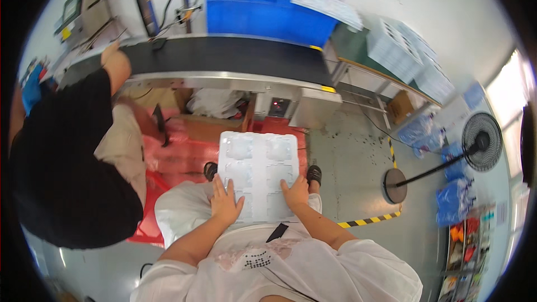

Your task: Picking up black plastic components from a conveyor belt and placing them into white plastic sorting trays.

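Observation:
A white moulded tray with two columns of shallow compartments lies across my lap. What sits in the compartments, if anything, is too faint to make out. My left hand grips the tray's near left side, with fingers along the edge and the thumb apart over the surface. On the opposite side my right hand holds the right edge, its thumb on top and the other fingers partly hidden.
A black conveyor belt runs across in front, a blue bin behind it. Stacked white trays stand on a green table at the right. A co-worker in black sits at my left. A fan stands far right.

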